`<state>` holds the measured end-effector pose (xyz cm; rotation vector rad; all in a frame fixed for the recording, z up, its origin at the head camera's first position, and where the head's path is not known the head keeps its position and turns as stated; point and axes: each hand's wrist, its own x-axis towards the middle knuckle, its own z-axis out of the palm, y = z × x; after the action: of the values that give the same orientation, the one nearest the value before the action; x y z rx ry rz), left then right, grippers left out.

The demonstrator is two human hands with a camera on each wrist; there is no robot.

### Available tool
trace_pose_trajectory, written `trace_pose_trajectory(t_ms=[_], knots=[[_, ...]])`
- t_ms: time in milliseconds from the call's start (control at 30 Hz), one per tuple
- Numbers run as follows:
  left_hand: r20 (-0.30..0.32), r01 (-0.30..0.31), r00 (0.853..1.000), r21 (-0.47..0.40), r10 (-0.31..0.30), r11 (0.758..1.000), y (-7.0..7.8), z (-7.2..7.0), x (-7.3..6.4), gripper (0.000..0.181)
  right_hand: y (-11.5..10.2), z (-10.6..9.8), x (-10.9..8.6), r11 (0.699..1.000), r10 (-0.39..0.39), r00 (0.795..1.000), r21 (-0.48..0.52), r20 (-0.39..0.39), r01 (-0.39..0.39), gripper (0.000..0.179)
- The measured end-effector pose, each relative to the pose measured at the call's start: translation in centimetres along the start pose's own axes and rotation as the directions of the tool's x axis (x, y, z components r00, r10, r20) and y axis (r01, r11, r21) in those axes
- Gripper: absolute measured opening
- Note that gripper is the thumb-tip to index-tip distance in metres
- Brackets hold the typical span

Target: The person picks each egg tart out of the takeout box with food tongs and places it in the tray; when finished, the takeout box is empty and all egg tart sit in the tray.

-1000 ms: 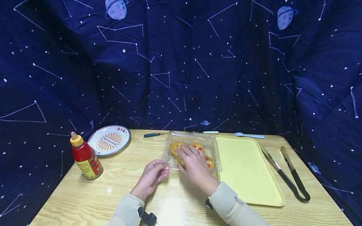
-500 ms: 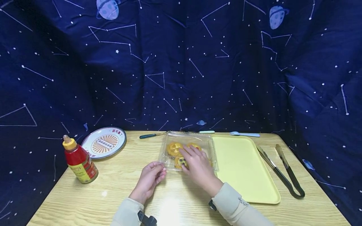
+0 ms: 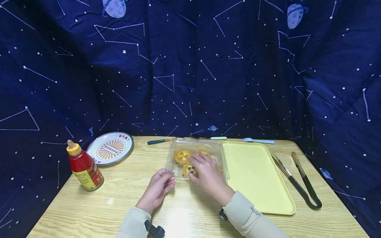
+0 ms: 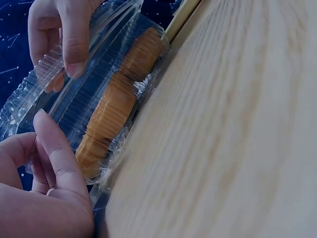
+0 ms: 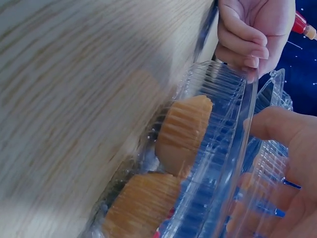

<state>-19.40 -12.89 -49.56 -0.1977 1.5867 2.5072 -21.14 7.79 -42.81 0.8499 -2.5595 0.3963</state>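
A clear plastic clamshell box (image 3: pixel 208 144) with ribbed walls sits mid-table in the head view. Inside are several small round golden pastries (image 3: pixel 182 156), one dotted with dark bits. My left hand (image 3: pixel 157 186) pinches the thin plastic edge at the box's front left corner between thumb and fingertips. Over the front right part of the box lies my right hand (image 3: pixel 209 173), its fingers spread and relaxed, hiding some pastries. In the right wrist view, its thumb (image 5: pixel 277 124) is right at the plastic rim. Side-on pastries (image 4: pixel 111 106) show through the ribbed wall in the left wrist view.
A yellow tray (image 3: pixel 253 178) adjoins the box on the right, with black-handled tongs (image 3: pixel 302 185) beyond it. A light blue fork (image 3: pixel 258 141) and dark-handled utensil (image 3: pixel 156 142) lie along the back. Left stand a patterned plate (image 3: pixel 110 148) and a red sauce bottle (image 3: pixel 86 168).
My right hand has shifted slightly right across the box, uncovering more of the pastries at the left. My left hand stays at the same corner. The head view has turned a little.
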Motion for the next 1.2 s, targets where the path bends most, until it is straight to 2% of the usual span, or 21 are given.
trace_pose_trajectory(t_ms=[233,400,767,1033,1200], knots=[[0.07,0.006,0.998,-0.06,-0.002,0.998,0.1,-0.7,0.1,0.008,0.5,0.0,0.0,1.0,-0.016,1.0,-0.013,-0.013,0.016,0.056],[0.116,0.008,0.993,-0.054,-0.002,0.999,0.3,-0.9,0.1,0.007,0.9,0.0,-0.2,0.999,-0.023,1.0,-0.031,-0.014,0.022,0.059],[0.106,0.012,0.994,-0.048,-0.007,0.999,0.3,-0.7,0.1,0.007,2.1,-0.8,-1.4,0.997,0.043,0.999,-0.068,-0.018,-0.044,0.059],[0.108,0.005,0.994,-0.031,-0.002,0.999,0.0,-0.9,0.2,0.011,3.3,-1.0,-2.6,0.993,0.111,0.994,0.036,-0.009,-0.11,0.061],[0.116,0.002,0.993,-0.019,0.0,1.0,0.0,-1.1,0.2,0.015,4.1,-1.0,-2.9,0.992,0.079,0.997,0.102,-0.017,-0.077,0.061]])
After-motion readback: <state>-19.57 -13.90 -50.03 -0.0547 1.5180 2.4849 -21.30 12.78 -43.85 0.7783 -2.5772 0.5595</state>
